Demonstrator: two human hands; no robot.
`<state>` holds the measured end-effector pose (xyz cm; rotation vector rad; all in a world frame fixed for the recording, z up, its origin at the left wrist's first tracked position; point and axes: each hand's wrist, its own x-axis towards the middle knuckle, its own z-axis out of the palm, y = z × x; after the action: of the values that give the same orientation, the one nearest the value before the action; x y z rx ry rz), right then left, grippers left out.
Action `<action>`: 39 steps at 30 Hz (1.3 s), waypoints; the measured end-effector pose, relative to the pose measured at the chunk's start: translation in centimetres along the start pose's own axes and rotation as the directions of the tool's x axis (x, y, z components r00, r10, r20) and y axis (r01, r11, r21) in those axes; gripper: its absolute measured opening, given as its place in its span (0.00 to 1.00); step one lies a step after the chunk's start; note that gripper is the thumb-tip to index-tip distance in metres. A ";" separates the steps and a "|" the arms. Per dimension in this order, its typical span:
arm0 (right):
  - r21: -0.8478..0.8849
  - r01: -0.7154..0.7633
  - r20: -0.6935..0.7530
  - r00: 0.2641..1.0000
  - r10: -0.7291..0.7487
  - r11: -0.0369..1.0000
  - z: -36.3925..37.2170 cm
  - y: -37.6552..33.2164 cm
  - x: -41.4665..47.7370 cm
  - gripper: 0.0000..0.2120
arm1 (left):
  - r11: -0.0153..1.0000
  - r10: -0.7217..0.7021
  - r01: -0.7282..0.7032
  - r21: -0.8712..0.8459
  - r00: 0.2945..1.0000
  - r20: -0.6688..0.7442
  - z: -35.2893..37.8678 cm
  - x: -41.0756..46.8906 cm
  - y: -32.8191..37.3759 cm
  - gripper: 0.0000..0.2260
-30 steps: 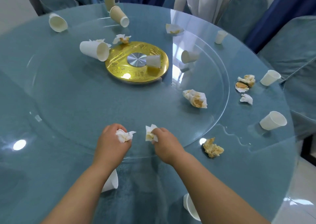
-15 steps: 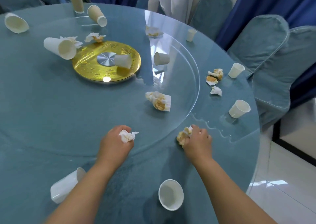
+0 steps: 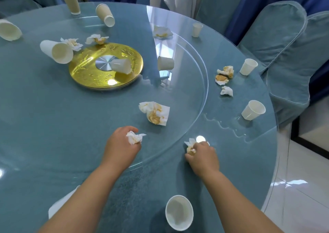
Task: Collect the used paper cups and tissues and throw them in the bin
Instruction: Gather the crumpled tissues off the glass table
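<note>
My left hand (image 3: pixel 121 147) grips a crumpled white tissue (image 3: pixel 135 137) above the glass turntable. My right hand (image 3: pixel 203 157) holds stained tissues (image 3: pixel 190 147) bunched in its fingers, low over the table near the turntable's rim. A larger stained tissue (image 3: pixel 155 113) lies just beyond both hands. A white paper cup (image 3: pixel 179 212) stands upright near the front edge, and another cup (image 3: pixel 58 206) lies partly hidden under my left forearm. More stained tissues (image 3: pixel 224 74) and two cups (image 3: pixel 253 110) sit at the right. No bin is in view.
A gold disc (image 3: pixel 85 74) sits mid-table with a tipped cup (image 3: pixel 122 66) on it. Several more cups (image 3: pixel 57 51) and tissues (image 3: pixel 97 39) lie at the far side. A water spill (image 3: pixel 229 127) spreads at the right. Blue covered chairs (image 3: pixel 283 42) ring the round table (image 3: pixel 35 126).
My right hand moved right from the tissue in front of me to the stained tissue near the rim and gathered it up. My left hand kept its tissue. The view turned right.
</note>
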<state>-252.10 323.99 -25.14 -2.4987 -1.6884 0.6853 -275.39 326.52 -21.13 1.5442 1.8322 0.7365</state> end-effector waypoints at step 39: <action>0.028 0.351 0.161 0.923 -0.351 0.936 -1.5 -10.3 1.9 0.12 | 0.957 -0.102 0.088 0.275 0.994 0.035 0.0 4.6 -3.1 0.10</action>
<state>-259.95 330.15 -21.55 -2.0998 -2.1173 0.8659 -277.92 330.59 -23.95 1.6136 2.0218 0.4098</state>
